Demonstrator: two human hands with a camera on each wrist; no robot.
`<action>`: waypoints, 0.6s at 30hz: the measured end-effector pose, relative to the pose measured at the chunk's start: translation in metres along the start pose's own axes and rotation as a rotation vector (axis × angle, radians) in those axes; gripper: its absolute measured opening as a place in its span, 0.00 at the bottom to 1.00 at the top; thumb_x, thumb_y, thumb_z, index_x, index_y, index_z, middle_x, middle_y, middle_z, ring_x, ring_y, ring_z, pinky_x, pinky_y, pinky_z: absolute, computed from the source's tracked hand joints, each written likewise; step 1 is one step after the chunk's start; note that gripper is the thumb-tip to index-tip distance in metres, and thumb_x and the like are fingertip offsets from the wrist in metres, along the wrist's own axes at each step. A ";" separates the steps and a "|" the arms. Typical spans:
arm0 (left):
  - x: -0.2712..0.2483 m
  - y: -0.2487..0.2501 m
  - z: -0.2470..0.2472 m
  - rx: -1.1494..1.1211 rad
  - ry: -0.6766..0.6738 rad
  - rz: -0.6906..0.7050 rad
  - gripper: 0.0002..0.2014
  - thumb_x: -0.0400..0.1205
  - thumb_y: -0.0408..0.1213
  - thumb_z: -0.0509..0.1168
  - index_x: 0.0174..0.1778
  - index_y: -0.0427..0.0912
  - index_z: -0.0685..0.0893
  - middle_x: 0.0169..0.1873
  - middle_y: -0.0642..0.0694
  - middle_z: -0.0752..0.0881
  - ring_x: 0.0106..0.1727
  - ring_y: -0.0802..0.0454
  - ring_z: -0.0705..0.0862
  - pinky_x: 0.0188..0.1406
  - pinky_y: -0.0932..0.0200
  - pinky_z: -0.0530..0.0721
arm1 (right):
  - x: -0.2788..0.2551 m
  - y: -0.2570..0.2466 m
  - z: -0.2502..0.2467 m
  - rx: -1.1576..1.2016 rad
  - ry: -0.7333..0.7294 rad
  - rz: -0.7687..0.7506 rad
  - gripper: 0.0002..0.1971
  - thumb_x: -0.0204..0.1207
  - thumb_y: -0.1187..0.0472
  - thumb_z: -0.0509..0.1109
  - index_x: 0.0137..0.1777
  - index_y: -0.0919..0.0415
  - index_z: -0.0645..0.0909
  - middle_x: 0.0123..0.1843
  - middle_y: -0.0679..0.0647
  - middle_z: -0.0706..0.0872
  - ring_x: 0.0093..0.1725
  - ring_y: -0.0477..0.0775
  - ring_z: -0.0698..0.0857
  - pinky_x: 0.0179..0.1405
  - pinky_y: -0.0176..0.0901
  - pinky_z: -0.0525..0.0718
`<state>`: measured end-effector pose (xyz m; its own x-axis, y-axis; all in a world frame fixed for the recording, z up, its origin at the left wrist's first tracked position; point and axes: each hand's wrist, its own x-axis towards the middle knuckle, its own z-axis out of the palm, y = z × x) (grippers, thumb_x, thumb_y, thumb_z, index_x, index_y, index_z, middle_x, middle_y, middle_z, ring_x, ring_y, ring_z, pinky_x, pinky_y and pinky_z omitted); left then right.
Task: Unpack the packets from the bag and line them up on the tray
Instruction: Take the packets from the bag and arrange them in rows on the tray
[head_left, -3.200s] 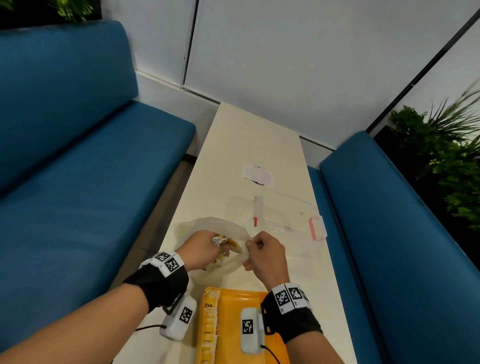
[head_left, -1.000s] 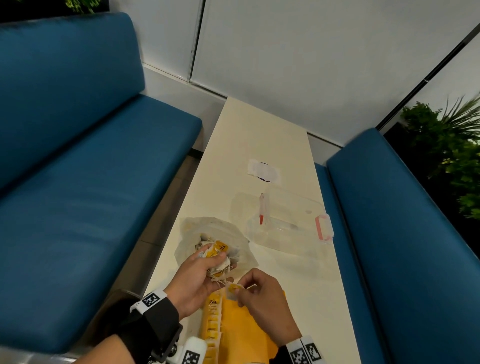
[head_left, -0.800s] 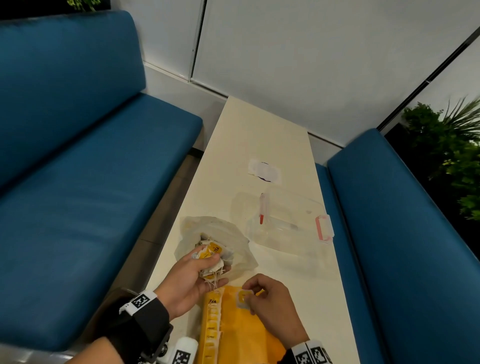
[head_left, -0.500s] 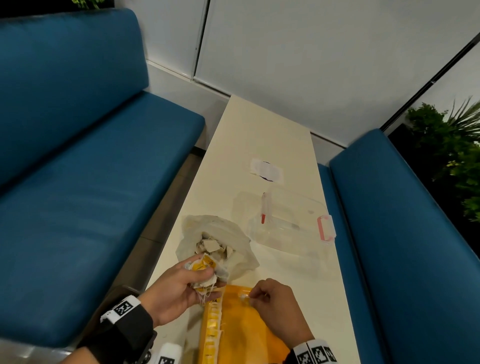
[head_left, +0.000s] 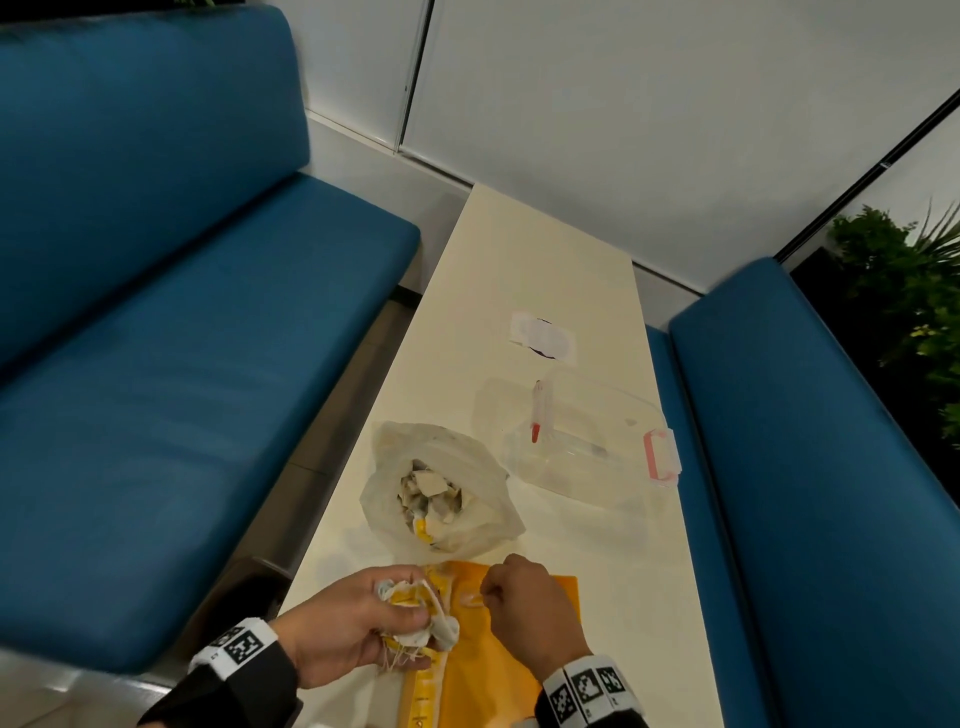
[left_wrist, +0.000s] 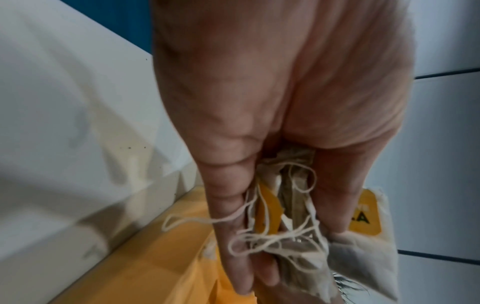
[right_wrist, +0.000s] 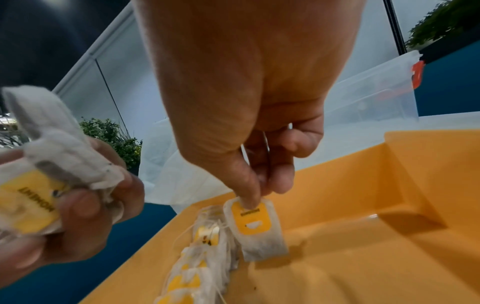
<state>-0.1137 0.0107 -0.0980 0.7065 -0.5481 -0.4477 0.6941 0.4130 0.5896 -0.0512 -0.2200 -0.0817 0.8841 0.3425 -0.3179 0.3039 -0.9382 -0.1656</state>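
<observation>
Pinching one packet (right_wrist: 255, 227) by its top edge, right hand (right_wrist: 249, 107) stands it in the tray (right_wrist: 363, 205) at the far end of the row (right_wrist: 197, 265); left hand (head_left: 353, 623) clutches a bundle (head_left: 415, 616), fingers curled, strings dangling. Risk: on release the packet may topple, or a snagged string drags neighbours askew. Bag (head_left: 441, 488) beyond the tray holds more.

The orange tray (head_left: 511, 642) lies at the near end of the table, and just beyond its far edge sits the translucent plastic bag (head_left: 441, 493), mouth open upward with crumpled white and yellow packets inside. Along the tray's left wall a row of white tea packets with yellow tags (right_wrist: 197, 265) stands overlapping. One packet (right_wrist: 255, 228) stands upright at the row's far end, and a bunch of packets with tangled strings (head_left: 415, 616) is over the tray's left edge.
</observation>
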 end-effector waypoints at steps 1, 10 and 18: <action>0.001 -0.002 0.001 0.014 -0.007 -0.015 0.10 0.82 0.26 0.73 0.59 0.34 0.88 0.65 0.26 0.86 0.65 0.32 0.87 0.66 0.37 0.87 | 0.001 -0.002 0.001 0.000 0.000 0.005 0.13 0.81 0.59 0.60 0.56 0.51 0.86 0.56 0.50 0.84 0.55 0.52 0.84 0.40 0.36 0.76; 0.008 -0.014 0.004 0.075 0.037 -0.070 0.17 0.81 0.26 0.73 0.67 0.31 0.85 0.67 0.27 0.86 0.70 0.30 0.85 0.77 0.27 0.75 | 0.011 -0.012 0.011 -0.019 0.033 0.114 0.11 0.80 0.58 0.60 0.54 0.52 0.84 0.54 0.51 0.88 0.53 0.55 0.87 0.47 0.46 0.85; 0.010 -0.016 0.001 0.076 0.050 -0.071 0.23 0.80 0.28 0.75 0.71 0.29 0.82 0.68 0.27 0.85 0.71 0.29 0.84 0.78 0.26 0.74 | 0.015 -0.017 0.019 -0.034 0.075 0.098 0.10 0.82 0.57 0.59 0.52 0.55 0.82 0.51 0.53 0.88 0.50 0.57 0.87 0.42 0.46 0.81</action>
<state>-0.1182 -0.0027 -0.1113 0.6634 -0.5359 -0.5222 0.7314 0.3170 0.6038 -0.0502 -0.1984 -0.1015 0.9337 0.2460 -0.2602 0.2259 -0.9685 -0.1053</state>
